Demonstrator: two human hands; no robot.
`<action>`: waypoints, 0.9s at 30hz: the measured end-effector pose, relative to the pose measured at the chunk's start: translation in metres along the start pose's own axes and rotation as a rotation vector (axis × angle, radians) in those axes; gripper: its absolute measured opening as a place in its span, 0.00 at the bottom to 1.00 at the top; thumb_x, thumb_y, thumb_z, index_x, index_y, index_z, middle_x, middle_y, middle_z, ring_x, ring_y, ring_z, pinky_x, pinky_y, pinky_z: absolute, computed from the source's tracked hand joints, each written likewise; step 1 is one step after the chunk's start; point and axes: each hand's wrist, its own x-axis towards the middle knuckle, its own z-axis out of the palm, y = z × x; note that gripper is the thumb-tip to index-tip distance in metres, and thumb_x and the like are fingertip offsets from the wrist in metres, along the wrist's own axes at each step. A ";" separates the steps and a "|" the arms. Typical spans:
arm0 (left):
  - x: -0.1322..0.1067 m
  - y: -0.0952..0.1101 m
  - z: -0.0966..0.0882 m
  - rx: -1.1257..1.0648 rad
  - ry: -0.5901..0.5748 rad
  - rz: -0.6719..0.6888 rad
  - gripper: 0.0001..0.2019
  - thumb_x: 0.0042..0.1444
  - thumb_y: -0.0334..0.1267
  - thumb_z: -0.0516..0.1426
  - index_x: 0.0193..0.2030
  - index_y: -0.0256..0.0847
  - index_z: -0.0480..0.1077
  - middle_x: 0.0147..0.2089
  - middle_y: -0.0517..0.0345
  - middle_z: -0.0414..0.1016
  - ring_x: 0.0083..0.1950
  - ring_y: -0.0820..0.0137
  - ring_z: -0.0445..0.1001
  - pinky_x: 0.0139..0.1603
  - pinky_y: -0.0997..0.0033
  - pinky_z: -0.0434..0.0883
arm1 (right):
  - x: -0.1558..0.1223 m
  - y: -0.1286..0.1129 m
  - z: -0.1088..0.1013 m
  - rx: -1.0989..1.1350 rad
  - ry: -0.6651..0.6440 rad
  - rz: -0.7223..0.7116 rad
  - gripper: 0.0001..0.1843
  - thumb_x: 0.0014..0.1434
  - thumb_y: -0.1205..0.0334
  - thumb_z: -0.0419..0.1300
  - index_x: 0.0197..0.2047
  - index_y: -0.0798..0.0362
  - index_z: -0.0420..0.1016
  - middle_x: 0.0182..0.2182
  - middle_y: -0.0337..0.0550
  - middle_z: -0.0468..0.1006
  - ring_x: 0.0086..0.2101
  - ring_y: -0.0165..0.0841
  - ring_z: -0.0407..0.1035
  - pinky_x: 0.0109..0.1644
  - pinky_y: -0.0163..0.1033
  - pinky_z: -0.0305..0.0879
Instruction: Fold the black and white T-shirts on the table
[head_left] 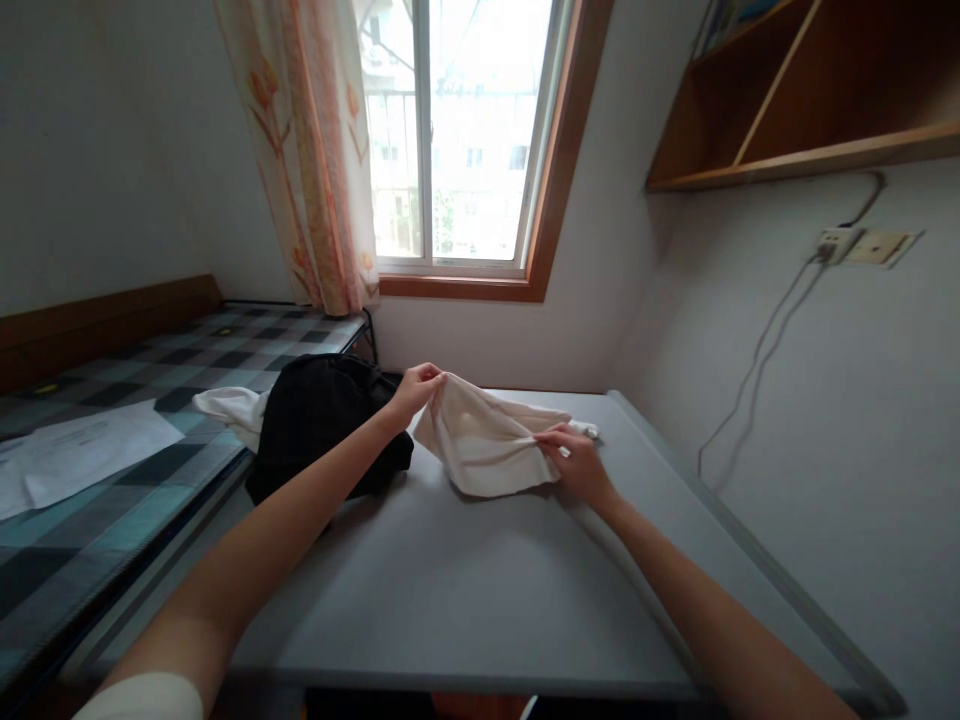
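A cream-white piece of cloth [487,445] hangs between my two hands over the far part of the grey table; whether it is a garment I cannot tell. My left hand [414,392] pinches its upper left corner, raised above the tabletop. Lower down on the right, my right hand [576,460] grips the cloth's edge, and folds run from those fingers across the fabric. Just left of the cloth, behind my left forearm, lies a heap of black fabric [322,410]. A white cloth [234,410] sticks out from the heap's left side.
The grey table [450,600] has a raised rim along its right side. To the left stands a bed with a checked cover [247,345] and white papers [97,450]. A window [457,140] with a flowered curtain is ahead. A wooden shelf [810,160] and a plugged-in cord [765,350] are at right.
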 end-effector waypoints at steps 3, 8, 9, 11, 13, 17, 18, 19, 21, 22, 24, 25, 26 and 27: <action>0.004 0.004 -0.017 -0.086 0.039 -0.007 0.13 0.43 0.42 0.65 0.26 0.37 0.67 0.25 0.63 0.69 0.29 0.75 0.68 0.34 0.75 0.66 | 0.002 0.007 -0.032 0.241 0.329 0.213 0.15 0.49 0.49 0.66 0.32 0.53 0.76 0.27 0.41 0.76 0.27 0.31 0.70 0.30 0.37 0.68; 0.009 0.007 -0.039 -0.393 0.152 -0.079 0.08 0.50 0.35 0.61 0.28 0.37 0.65 0.27 0.62 0.71 0.29 0.76 0.72 0.37 0.73 0.70 | 0.006 0.021 -0.082 0.637 0.700 0.435 0.20 0.42 0.54 0.70 0.33 0.51 0.66 0.24 0.32 0.73 0.21 0.25 0.68 0.19 0.27 0.59; 0.009 0.008 -0.043 -0.449 0.175 -0.081 0.06 0.51 0.34 0.60 0.30 0.37 0.65 0.27 0.61 0.72 0.29 0.76 0.72 0.37 0.72 0.70 | 0.007 0.025 -0.090 0.673 0.740 0.464 0.19 0.43 0.55 0.69 0.34 0.51 0.65 0.24 0.32 0.73 0.21 0.25 0.68 0.18 0.27 0.60; 0.009 0.011 -0.049 -0.524 0.212 -0.063 0.05 0.53 0.33 0.59 0.32 0.37 0.65 0.29 0.60 0.74 0.31 0.75 0.74 0.38 0.71 0.71 | 0.006 0.032 -0.103 0.672 0.800 0.493 0.18 0.46 0.57 0.68 0.35 0.50 0.62 0.23 0.31 0.73 0.20 0.25 0.68 0.20 0.29 0.64; 0.006 0.013 -0.052 -0.536 0.210 -0.036 0.06 0.54 0.35 0.59 0.33 0.37 0.65 0.30 0.60 0.74 0.31 0.75 0.74 0.37 0.72 0.71 | 0.004 0.039 -0.110 0.585 0.803 0.466 0.17 0.47 0.55 0.66 0.35 0.50 0.62 0.22 0.30 0.72 0.19 0.25 0.67 0.22 0.32 0.68; -0.005 0.009 -0.051 -0.338 -0.015 -0.049 0.14 0.49 0.41 0.64 0.37 0.38 0.65 0.28 0.61 0.73 0.27 0.76 0.71 0.30 0.76 0.68 | -0.004 0.047 -0.107 0.216 0.485 0.362 0.18 0.47 0.50 0.65 0.37 0.52 0.68 0.22 0.33 0.72 0.21 0.30 0.68 0.28 0.39 0.71; -0.010 0.007 -0.050 -0.224 -0.126 -0.077 0.16 0.47 0.41 0.65 0.39 0.38 0.66 0.27 0.63 0.72 0.25 0.77 0.70 0.29 0.77 0.67 | -0.007 0.047 -0.104 0.106 0.340 0.347 0.19 0.48 0.49 0.63 0.38 0.52 0.70 0.21 0.33 0.71 0.21 0.31 0.68 0.28 0.39 0.71; -0.014 0.004 -0.049 -0.083 -0.259 -0.108 0.18 0.46 0.42 0.65 0.41 0.39 0.66 0.26 0.65 0.70 0.24 0.77 0.69 0.27 0.78 0.66 | -0.011 0.047 -0.101 0.006 0.177 0.336 0.18 0.51 0.47 0.61 0.39 0.52 0.72 0.20 0.33 0.71 0.22 0.32 0.68 0.29 0.39 0.70; -0.022 -0.002 -0.046 0.248 -0.529 -0.124 0.17 0.45 0.43 0.65 0.40 0.39 0.69 0.23 0.67 0.68 0.23 0.76 0.67 0.27 0.77 0.65 | -0.019 0.044 -0.092 -0.153 -0.140 0.321 0.20 0.56 0.44 0.54 0.39 0.51 0.76 0.21 0.37 0.73 0.24 0.35 0.70 0.32 0.40 0.68; -0.026 -0.005 -0.044 0.415 -0.617 -0.088 0.15 0.45 0.43 0.64 0.39 0.39 0.71 0.24 0.65 0.69 0.25 0.75 0.68 0.28 0.76 0.66 | -0.023 0.043 -0.087 -0.218 -0.269 0.315 0.22 0.58 0.43 0.51 0.38 0.50 0.77 0.22 0.39 0.75 0.26 0.36 0.71 0.33 0.40 0.67; -0.034 -0.009 -0.037 0.672 -0.648 0.071 0.12 0.47 0.43 0.63 0.36 0.38 0.73 0.30 0.59 0.73 0.31 0.71 0.71 0.34 0.72 0.68 | -0.030 0.040 -0.077 -0.351 -0.430 0.301 0.23 0.58 0.41 0.51 0.37 0.48 0.79 0.25 0.41 0.77 0.28 0.37 0.72 0.33 0.38 0.65; -0.037 -0.011 -0.033 0.746 -0.627 0.157 0.12 0.48 0.43 0.62 0.36 0.38 0.74 0.35 0.55 0.74 0.35 0.69 0.73 0.39 0.70 0.69 | -0.032 0.038 -0.072 -0.420 -0.468 0.294 0.21 0.56 0.41 0.54 0.36 0.48 0.79 0.25 0.40 0.78 0.28 0.37 0.71 0.32 0.37 0.63; -0.041 -0.013 -0.028 0.787 -0.621 0.220 0.13 0.49 0.44 0.62 0.37 0.38 0.75 0.39 0.53 0.75 0.39 0.66 0.74 0.43 0.69 0.69 | -0.034 0.037 -0.068 -0.483 -0.491 0.286 0.18 0.54 0.43 0.57 0.36 0.47 0.78 0.25 0.40 0.78 0.27 0.36 0.71 0.31 0.36 0.61; -0.045 -0.015 -0.023 0.803 -0.644 0.256 0.15 0.50 0.46 0.62 0.40 0.39 0.75 0.43 0.51 0.75 0.43 0.65 0.74 0.47 0.68 0.68 | -0.035 0.036 -0.063 -0.536 -0.506 0.273 0.15 0.54 0.46 0.59 0.34 0.47 0.77 0.25 0.40 0.77 0.26 0.36 0.70 0.30 0.35 0.59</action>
